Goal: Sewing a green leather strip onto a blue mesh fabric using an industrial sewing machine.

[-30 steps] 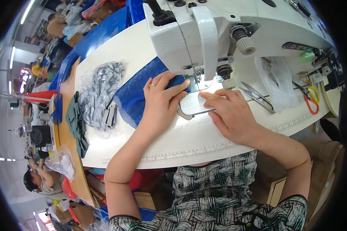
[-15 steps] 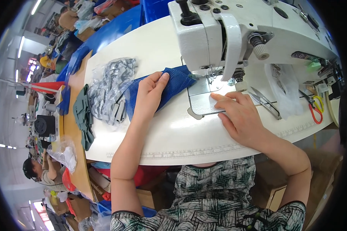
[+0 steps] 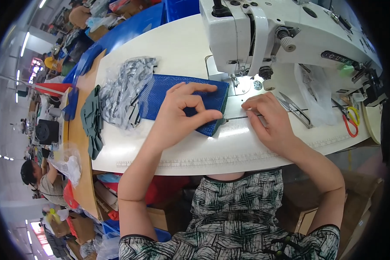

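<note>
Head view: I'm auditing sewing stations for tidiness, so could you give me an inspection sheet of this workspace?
Surface: white table, ruler markings along its near edge.
Job's things: blue mesh fabric lies left of the needle area of a white sewing machine.
Clutter: plastic bag of grey pieces and dark green pieces, left; metal snips and red-and-yellow-handled scissors, right.
Hands: left hand over the fabric, thumb and index finger apart; right hand near the metal machine plate, fingers bent, grip unclear.
Cables: nothing seen at this station.
Surroundings: co-worker in a dark cap, blue sheeting and cardboard boxes, left.
</note>
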`<state>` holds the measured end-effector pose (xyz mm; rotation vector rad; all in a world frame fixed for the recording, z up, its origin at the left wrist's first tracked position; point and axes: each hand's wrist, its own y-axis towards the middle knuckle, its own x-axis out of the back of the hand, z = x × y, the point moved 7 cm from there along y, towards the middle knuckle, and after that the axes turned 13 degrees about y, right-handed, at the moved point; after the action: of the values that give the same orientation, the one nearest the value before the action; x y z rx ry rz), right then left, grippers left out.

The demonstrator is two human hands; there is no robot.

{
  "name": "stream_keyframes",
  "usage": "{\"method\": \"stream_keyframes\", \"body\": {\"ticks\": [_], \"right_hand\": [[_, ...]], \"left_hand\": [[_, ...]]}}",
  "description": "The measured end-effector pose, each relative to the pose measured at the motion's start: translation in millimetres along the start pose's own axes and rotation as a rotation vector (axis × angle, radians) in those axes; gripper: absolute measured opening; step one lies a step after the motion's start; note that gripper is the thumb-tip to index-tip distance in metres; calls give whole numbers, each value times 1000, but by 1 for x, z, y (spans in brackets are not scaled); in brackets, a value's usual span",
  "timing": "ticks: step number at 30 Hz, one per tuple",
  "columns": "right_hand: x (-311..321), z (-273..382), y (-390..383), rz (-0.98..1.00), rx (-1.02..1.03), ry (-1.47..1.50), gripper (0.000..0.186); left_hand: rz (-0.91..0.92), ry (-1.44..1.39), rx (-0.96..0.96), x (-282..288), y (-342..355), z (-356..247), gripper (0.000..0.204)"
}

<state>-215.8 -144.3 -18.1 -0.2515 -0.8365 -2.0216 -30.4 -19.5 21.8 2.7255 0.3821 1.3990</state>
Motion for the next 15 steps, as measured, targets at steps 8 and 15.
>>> {"method": "stream_keyframes", "body": {"ticks": [8, 15], "right_hand": [[-18, 21, 23, 30, 209, -329, 43], [-45, 20, 39, 65, 363, -543, 31]], "left_hand": [[-401, 315, -14, -13, -42, -29, 55], [-403, 288, 68, -30, -49, -21, 42]]}}
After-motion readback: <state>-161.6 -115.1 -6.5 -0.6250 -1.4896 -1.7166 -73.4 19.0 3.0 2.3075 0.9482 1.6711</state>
